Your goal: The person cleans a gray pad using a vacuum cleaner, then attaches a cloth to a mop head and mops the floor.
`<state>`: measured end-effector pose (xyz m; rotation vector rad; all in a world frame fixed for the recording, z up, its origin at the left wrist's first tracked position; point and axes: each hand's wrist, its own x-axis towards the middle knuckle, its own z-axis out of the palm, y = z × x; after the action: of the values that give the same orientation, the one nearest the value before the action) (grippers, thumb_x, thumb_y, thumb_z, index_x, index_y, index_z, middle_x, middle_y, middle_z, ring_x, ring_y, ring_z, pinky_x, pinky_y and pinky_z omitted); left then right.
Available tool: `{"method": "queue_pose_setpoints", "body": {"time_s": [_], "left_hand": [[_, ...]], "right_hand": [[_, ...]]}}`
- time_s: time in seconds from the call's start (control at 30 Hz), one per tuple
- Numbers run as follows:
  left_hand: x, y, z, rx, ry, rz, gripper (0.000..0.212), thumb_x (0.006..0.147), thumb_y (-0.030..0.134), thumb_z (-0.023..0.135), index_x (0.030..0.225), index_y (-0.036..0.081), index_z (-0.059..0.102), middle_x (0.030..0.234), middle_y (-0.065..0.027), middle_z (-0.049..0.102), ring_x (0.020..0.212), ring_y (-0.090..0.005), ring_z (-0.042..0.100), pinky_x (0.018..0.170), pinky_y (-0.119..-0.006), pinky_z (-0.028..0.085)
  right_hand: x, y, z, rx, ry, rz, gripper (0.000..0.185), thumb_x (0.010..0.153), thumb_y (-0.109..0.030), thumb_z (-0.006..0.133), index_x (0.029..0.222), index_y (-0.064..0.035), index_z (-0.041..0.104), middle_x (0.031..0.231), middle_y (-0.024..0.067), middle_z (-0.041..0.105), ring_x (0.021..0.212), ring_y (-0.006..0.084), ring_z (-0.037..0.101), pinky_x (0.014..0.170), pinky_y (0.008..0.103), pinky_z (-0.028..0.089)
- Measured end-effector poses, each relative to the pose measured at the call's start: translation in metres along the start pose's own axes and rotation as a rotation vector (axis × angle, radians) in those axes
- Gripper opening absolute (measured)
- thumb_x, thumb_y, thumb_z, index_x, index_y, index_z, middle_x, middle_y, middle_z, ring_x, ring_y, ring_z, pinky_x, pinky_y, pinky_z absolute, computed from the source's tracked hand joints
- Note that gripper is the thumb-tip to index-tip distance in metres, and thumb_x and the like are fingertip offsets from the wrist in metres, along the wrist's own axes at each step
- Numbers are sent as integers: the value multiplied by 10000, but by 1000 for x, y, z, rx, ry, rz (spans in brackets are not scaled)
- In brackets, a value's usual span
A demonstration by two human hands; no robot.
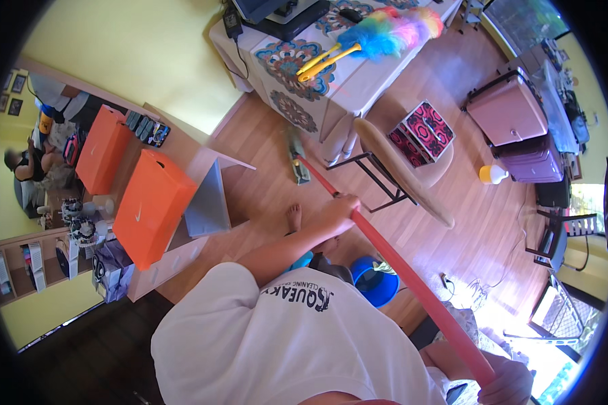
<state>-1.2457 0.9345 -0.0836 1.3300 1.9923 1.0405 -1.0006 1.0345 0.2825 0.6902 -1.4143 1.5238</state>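
A long red mop pole (410, 278) runs slantwise across the view. My left hand (342, 208) is wrapped around its middle. At the lower right, my right hand (506, 379) grips the pole's upper end. Down at the far end, a flat greyish-green mop head (299, 169) lies on the wood-look floor (253, 134), partly blurred, between the cloth-covered table and the dresser. A bare foot (294, 216) stands a little nearer to me than the mop head. Beside my body is a blue bucket (377, 301) with a pale cloth over its rim.
A padded chair (405, 174) bears a pink-and-black patterned case (425, 131). Feather dusters (385, 35) lie on the table (354, 93). Orange shoeboxes (152, 210) top the dresser (164, 263); its mirror reflects a seated person. Suitcases (511, 109), a yellow-and-white bottle (492, 174) and cables (479, 291) are rightward.
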Motion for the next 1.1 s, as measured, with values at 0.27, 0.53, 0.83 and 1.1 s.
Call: {"method": "queue_pose_setpoints", "body": {"time_s": [0.27, 0.53, 0.83, 1.1], "left_hand": [[-23, -111, -64, 175, 432, -294, 206, 731, 191, 647, 786, 93, 474, 813, -108, 518, 757, -328, 535, 624, -425, 436], [5, -166, -79, 217, 515, -317, 193, 742, 188, 634, 775, 103, 464, 830, -99, 529, 762, -328, 541, 618, -418, 440], [56, -166, -68, 137, 364, -147, 200, 712, 180, 640, 693, 75, 471, 747, -126, 536, 764, -334, 540, 627, -417, 436], [36, -61, -1, 79, 167, -241, 145, 670, 150, 637, 732, 82, 525, 767, -132, 554, 775, -320, 549, 648, -413, 442]], "right_hand": [[5, 106, -24, 118, -564, 423, 183, 734, -212, 678, 751, -34, 640, 556, 60, 543, 497, 177, 567, 538, 320, 491], [-1, 172, -22, 273, -428, 360, 188, 727, -172, 699, 692, -38, 571, 560, 70, 536, 510, 184, 558, 548, 305, 481], [-26, 145, -20, -81, -186, 355, 194, 741, -171, 668, 681, -31, 549, 547, 54, 505, 459, 185, 522, 480, 325, 474], [-40, 33, -28, -343, 141, 294, 175, 651, -190, 585, 563, -109, 457, 496, -20, 462, 359, 103, 415, 397, 233, 390]]}}
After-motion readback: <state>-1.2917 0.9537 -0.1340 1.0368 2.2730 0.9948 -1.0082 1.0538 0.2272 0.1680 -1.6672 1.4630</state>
